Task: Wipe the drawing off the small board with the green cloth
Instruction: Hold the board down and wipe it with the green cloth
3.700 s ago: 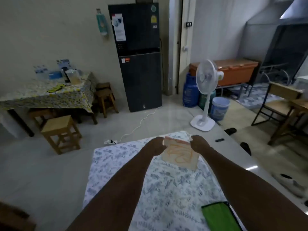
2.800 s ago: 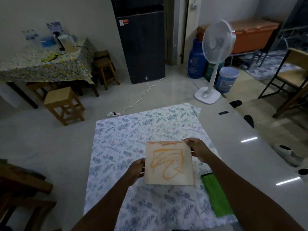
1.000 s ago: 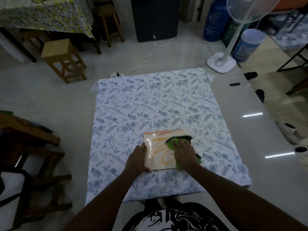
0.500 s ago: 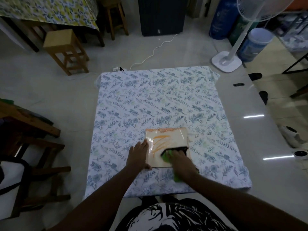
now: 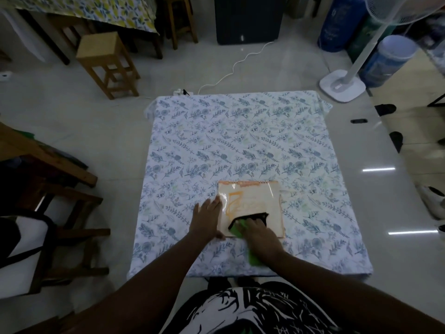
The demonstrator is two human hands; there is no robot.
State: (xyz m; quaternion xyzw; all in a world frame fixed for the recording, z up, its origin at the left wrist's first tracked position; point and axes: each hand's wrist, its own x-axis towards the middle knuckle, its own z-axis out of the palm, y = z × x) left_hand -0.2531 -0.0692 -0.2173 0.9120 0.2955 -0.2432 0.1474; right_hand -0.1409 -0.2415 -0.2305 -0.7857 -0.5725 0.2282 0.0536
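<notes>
The small white board [image 5: 255, 196] lies flat on the floral sheet [image 5: 240, 141] near its front edge. Orange lines remain on the board's left and middle, faint and smeared. My right hand [image 5: 258, 231] presses the green cloth [image 5: 240, 229], which has a black border, onto the board's lower middle; part of the cloth trails under my wrist onto the sheet. Flat along the board's left edge lies my left hand [image 5: 207, 218], fingers spread, holding the board down.
The sheet covers a square of tiled floor. A wooden stool [image 5: 106, 61] and a covered table [image 5: 84, 8] stand at the back left, a white fan base [image 5: 342, 86] and blue containers [image 5: 387, 59] at the back right. A white cable [image 5: 231, 68] runs behind the sheet. A chair [image 5: 36, 213] is on my left.
I brought the board from the sheet's far end to its near edge and laid it down, then took up the green cloth. My right hand has rubbed it across the board, and the orange drawing has faded.
</notes>
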